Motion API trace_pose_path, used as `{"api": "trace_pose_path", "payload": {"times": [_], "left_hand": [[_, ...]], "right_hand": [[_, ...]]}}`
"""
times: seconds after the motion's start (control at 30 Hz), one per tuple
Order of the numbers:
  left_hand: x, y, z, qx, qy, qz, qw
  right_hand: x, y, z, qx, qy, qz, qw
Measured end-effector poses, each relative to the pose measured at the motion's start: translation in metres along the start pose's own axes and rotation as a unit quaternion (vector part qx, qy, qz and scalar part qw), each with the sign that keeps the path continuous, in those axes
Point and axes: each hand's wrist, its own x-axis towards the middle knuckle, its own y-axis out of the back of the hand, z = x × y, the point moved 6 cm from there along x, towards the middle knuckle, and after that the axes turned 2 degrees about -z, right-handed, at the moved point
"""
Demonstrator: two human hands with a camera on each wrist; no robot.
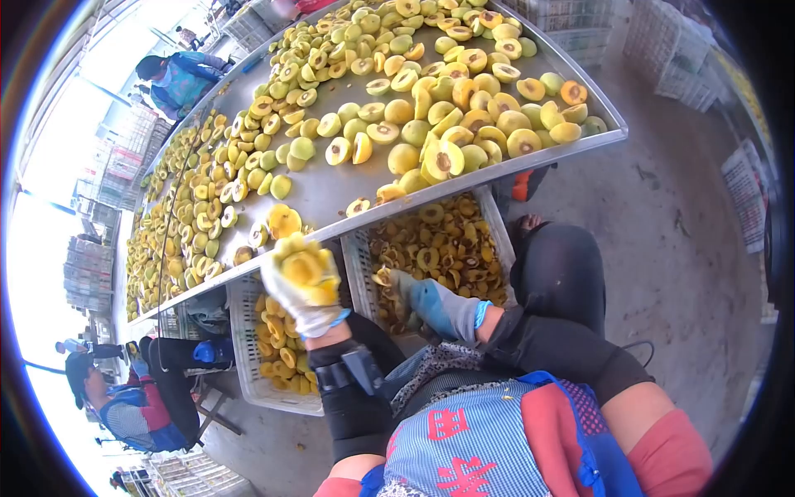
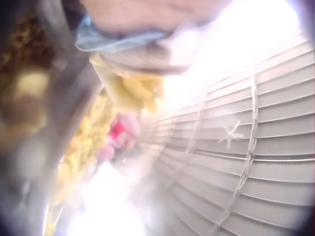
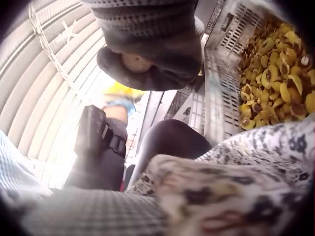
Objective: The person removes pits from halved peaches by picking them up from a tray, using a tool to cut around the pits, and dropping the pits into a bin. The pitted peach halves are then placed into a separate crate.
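Note:
In the head view my left hand [image 1: 305,282], in a pale, yellow-stained glove, holds a yellow fruit half [image 1: 303,267] at the table's near edge. Blur covers this glove [image 2: 133,88] in the left wrist view. My right hand [image 1: 435,305], in a grey-blue glove, is over the crate of brownish fruit pieces [image 1: 472,248]; a small yellow-brown piece [image 1: 382,277] shows at its fingertips. The right wrist view shows the dark glove [image 3: 152,54] curled round a tan, roundish piece [image 3: 137,63]. Whether that is fruit or pit, I cannot tell.
Halved fruits lie spread over the metal table [image 1: 331,178]. Below its edge, left of the brownish pieces, stands a white crate [image 1: 248,364] of yellow halves. One person [image 1: 178,79] stands at the far left; another [image 1: 124,406] sits lower left. Stacked crates [image 1: 675,54] stand at right.

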Motion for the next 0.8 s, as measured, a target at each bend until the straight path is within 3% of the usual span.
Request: {"api": "trace_pose_path", "payload": {"times": [0.03,0.1,0.13,0.17,0.2,0.23,0.3,0.37,0.43,0.5,0.57,0.63,0.7,0.73,0.8], "left_hand": [[-0.011,0.006,0.029,0.087,-0.083,0.115,0.986],[0.012,0.044,0.073,0.285,-0.225,0.096,0.927],[0.019,0.067,0.097,0.485,-0.314,0.138,0.804],[0.021,0.072,0.110,0.654,-0.383,0.170,0.630],[0.005,0.034,0.107,0.677,-0.406,0.155,0.595],[0.002,-0.001,0.092,0.617,-0.348,0.088,0.700],[0.012,-0.054,0.050,0.540,-0.295,-0.113,0.780],[0.040,-0.089,-0.005,0.572,-0.212,-0.232,0.757],[0.051,-0.132,-0.054,0.658,-0.192,-0.297,0.665],[0.076,-0.143,-0.106,0.737,-0.131,-0.335,0.573],[0.096,-0.146,-0.133,0.780,-0.121,-0.357,0.500],[0.103,-0.151,-0.142,0.811,-0.113,-0.365,0.442],[0.105,-0.152,-0.136,0.835,-0.110,-0.357,0.404],[0.105,-0.152,-0.130,0.836,-0.148,-0.339,0.405],[0.110,-0.141,-0.115,0.725,-0.114,-0.352,0.580]], "right_hand": [[0.003,0.000,0.002,0.050,0.000,-0.012,0.999],[0.011,0.001,0.004,0.148,0.001,-0.035,0.988],[0.008,0.005,-0.002,0.095,0.039,0.029,0.994],[0.005,0.004,-0.004,0.109,0.048,0.026,0.993],[0.004,0.004,-0.008,0.122,0.060,0.024,0.990],[0.003,0.006,-0.012,0.132,0.070,0.023,0.988],[0.006,0.014,-0.018,0.135,0.125,0.061,0.981],[0.005,0.022,-0.027,0.126,0.191,0.098,0.968],[-0.001,0.031,-0.035,0.107,0.264,0.135,0.949],[0.017,0.039,-0.030,0.092,0.412,0.187,0.887],[0.018,0.046,-0.031,0.098,0.417,0.174,0.886],[0.003,0.043,-0.034,0.130,0.278,0.096,0.947],[0.008,0.043,-0.033,0.116,0.335,0.083,0.931],[0.011,0.043,-0.033,0.108,0.363,0.076,0.922],[0.009,0.047,-0.038,0.073,0.443,0.134,0.884]]}}
